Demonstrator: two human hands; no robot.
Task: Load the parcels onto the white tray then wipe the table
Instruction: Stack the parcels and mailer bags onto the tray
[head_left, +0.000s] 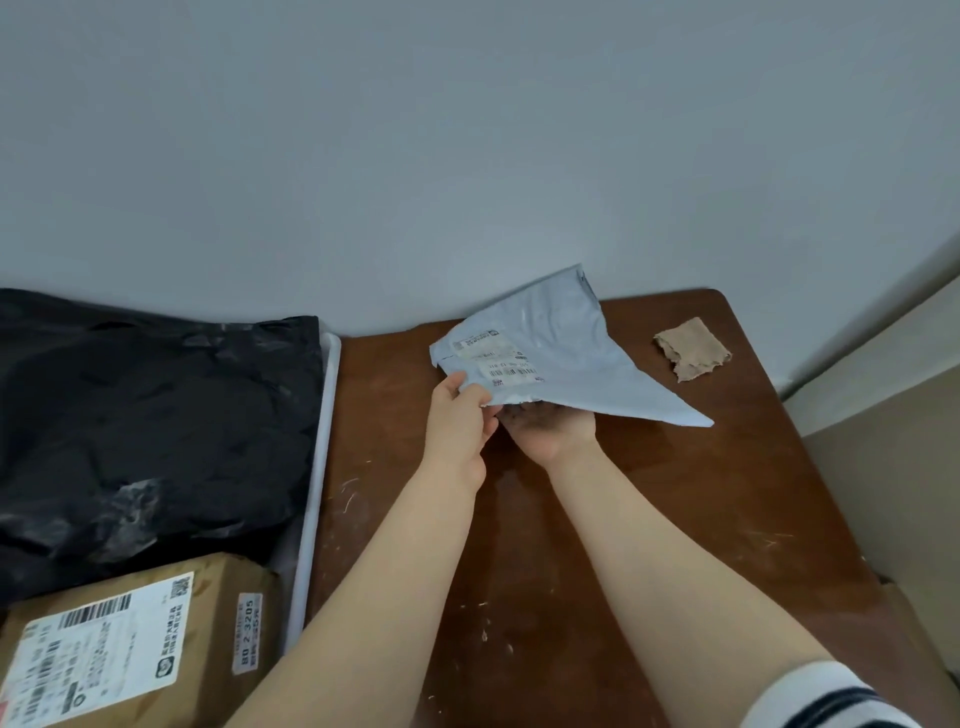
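1. Nearest my camera is a striped sleeve cuff (821, 696) at the lower right, and at the lower left a brown paper parcel (135, 644) with a white shipping label, lying in the white tray (321, 467).
2. Behind it in the same tray I see a large black plastic parcel (150, 421), crumpled and glossy, filling most of the tray's far part.
3. One parcel is not yet loaded: a grey poly mailer (561, 353), raised off the brown bench (571, 545) and tilted, its far corner up near the wall.
4. My left hand (457, 421) is pinched shut on the mailer's near edge, thumb on top beside the label.
5. My right hand (556, 426) sits under the mailer with its palm up; the bag covers its fingers, so I cannot tell whether they are curled onto it or simply supporting it.
6. I judge the mailer light and limp: it hangs in a flat sheet and looks nearly empty. The film is probably slick, so a pinch on the edge could slip. I would keep one hand beneath and one on the edge.
7. It should go left, over the tray's rim, onto the black parcel.
8. A torn brown cloth or paper scrap (693, 348) lies near the bench's far right corner, well apart from the mailer; it looks like the wipe.
9. Pale scuffs and specks mark the bench surface.
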